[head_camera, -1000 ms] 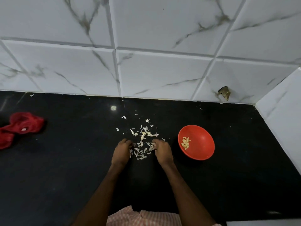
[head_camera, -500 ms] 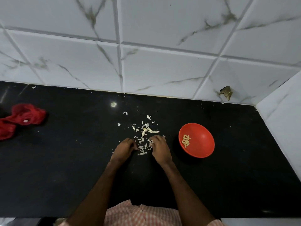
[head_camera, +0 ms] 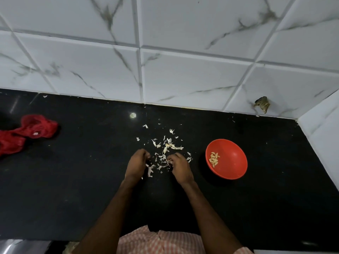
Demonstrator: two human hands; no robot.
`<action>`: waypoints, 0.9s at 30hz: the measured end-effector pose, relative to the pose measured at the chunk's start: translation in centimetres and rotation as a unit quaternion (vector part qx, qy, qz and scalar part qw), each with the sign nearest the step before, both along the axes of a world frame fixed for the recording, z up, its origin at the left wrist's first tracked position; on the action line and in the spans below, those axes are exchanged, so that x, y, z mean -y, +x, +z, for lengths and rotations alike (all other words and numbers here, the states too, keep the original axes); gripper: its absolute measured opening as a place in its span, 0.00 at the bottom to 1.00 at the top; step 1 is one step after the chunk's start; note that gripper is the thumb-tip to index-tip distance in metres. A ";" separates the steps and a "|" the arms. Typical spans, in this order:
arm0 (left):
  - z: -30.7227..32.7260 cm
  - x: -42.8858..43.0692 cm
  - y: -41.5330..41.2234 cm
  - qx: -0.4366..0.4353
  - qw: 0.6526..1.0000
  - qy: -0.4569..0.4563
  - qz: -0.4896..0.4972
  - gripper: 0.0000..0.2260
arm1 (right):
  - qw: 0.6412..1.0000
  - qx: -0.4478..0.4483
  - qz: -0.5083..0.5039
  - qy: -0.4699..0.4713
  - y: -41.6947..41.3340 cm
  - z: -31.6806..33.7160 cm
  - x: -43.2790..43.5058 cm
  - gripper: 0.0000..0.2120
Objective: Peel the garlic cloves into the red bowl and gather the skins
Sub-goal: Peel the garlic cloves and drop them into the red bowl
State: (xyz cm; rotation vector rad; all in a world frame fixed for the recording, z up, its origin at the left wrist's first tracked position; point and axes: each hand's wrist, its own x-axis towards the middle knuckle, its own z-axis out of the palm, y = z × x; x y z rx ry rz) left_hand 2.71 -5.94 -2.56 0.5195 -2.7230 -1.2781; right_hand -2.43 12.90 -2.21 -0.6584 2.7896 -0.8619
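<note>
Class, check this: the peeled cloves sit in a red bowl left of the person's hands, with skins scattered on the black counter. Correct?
The side is wrong: the head view shows the red bowl right of the right hand. The peeled cloves do sit in it, with skins scattered on the black counter.

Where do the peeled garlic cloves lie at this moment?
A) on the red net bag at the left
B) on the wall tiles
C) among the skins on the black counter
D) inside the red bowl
D: the pale peeled cloves sit in a small heap inside the red bowl, apart from the garlic skins scattered on the counter.
</note>
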 end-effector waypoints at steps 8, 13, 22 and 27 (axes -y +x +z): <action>0.0 0.7 -1.1 -0.023 0.996 0.087 0.008 0.09 | 0.995 -0.093 0.034 -0.025 0.6 -0.2 2.5 0.11; -0.7 1.8 -1.2 -0.036 0.994 0.095 0.029 0.10 | 0.976 -0.090 0.201 -0.004 2.7 -1.3 3.1 0.10; -1.0 1.0 -0.9 -0.009 0.999 0.028 -0.026 0.06 | 0.988 -0.080 0.125 0.034 2.0 -1.0 3.6 0.04; -0.8 -0.1 -1.1 0.008 0.998 0.005 -0.065 0.05 | 0.997 -0.054 -0.039 -0.041 1.0 0.3 3.2 0.03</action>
